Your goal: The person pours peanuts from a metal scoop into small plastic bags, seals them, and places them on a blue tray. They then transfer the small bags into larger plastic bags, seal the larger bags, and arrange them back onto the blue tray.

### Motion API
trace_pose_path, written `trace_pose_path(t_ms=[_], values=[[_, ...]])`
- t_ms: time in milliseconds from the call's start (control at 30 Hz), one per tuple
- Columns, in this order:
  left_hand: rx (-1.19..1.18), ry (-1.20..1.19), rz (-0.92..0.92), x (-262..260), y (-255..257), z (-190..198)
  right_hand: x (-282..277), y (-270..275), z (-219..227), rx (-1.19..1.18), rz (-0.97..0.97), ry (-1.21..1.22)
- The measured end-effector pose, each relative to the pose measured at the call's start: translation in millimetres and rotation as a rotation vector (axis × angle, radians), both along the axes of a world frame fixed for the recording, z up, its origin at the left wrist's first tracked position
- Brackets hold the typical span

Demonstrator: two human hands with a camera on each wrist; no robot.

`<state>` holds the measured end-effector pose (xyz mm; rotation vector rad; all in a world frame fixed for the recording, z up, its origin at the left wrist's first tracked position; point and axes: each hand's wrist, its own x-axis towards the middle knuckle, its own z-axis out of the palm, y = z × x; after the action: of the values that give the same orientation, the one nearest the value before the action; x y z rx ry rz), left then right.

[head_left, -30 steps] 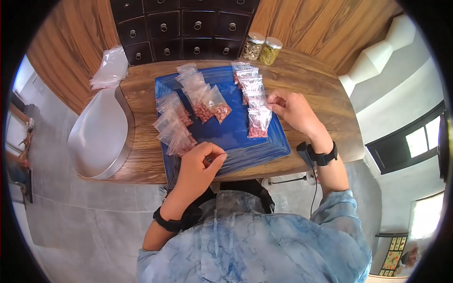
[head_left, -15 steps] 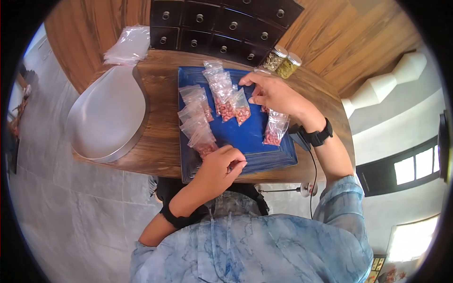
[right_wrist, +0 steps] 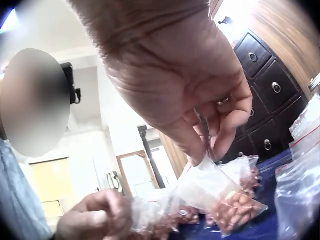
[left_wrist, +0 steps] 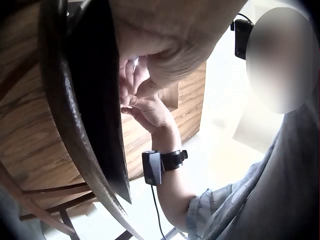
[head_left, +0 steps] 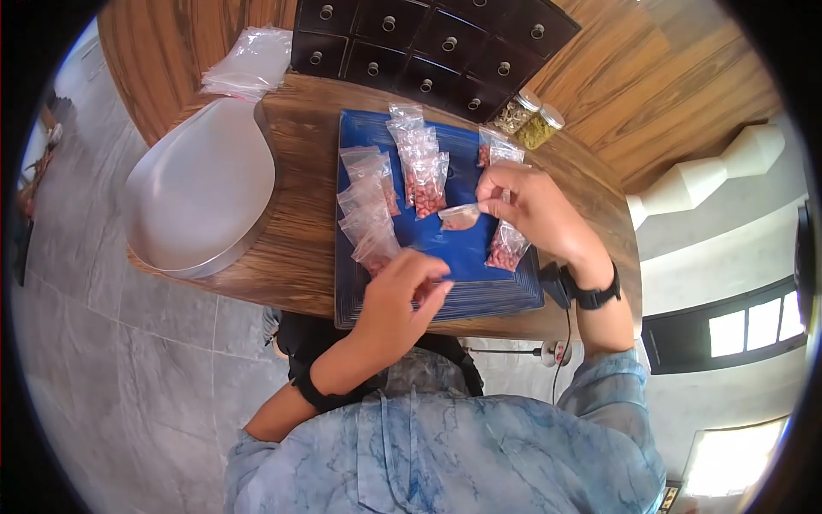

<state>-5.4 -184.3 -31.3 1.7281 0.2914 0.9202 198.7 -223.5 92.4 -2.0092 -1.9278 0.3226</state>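
Note:
My right hand [head_left: 538,210] pinches the top of a small clear zip bag [head_left: 459,218] between thumb and forefinger. The right wrist view shows reddish peanuts [right_wrist: 235,209] gathered in the bottom of that bag. It hangs over the blue tray [head_left: 441,295], between the middle row of peanut bags [head_left: 428,184] and the right row of bags [head_left: 507,247], which my right hand partly covers. Over the tray's near left part, my left hand [head_left: 398,304] has its fingers loosely bent and holds nothing. It overlaps the lowest of the left row of bags [head_left: 368,210].
A pale drop-shaped pan [head_left: 201,184] stands left of the tray. Behind it lies a stack of flat clear bags [head_left: 250,62]. A dark drawer cabinet [head_left: 428,51] and two lidded jars [head_left: 538,128] stand at the back of the wooden table [head_left: 300,214].
My right hand reached left to the middle row, took hold of a peanut bag there and drew it to the right. The left thumb and forefinger have parted slightly. The head view has shifted.

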Motion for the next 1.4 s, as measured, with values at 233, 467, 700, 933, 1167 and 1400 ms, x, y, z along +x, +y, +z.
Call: trace_pose_path(t_ms=[233, 467, 700, 933, 1167, 1400], values=[[-0.224, -0.124, 0.115, 3.1, -5.4, 2.9, -29.1, -43.3, -7.5, 0.020, 0.025, 0.245], [-0.119, 0.015, 0.023, 1.0, -2.5, 0.1, -34.5, -64.8, -41.1, 0.122, -0.171, 0.481], [-0.088, 0.037, -0.040, 0.7, -3.6, 3.0, -38.4, -82.5, -74.9, 0.242, -0.330, 0.751], [-0.143, 0.011, -0.049, -0.5, -4.2, 3.6, -43.6, -83.5, -69.7, 0.237, -0.328, 0.566], [-0.121, -0.012, -0.024, -1.1, -3.4, 2.4, -44.8, -75.9, -69.2, 0.311, -0.277, 0.503], [0.006, 0.019, -0.015, 0.6, -0.6, 7.1, -45.5, -78.2, -66.7, 0.295, -0.258, 0.454]])
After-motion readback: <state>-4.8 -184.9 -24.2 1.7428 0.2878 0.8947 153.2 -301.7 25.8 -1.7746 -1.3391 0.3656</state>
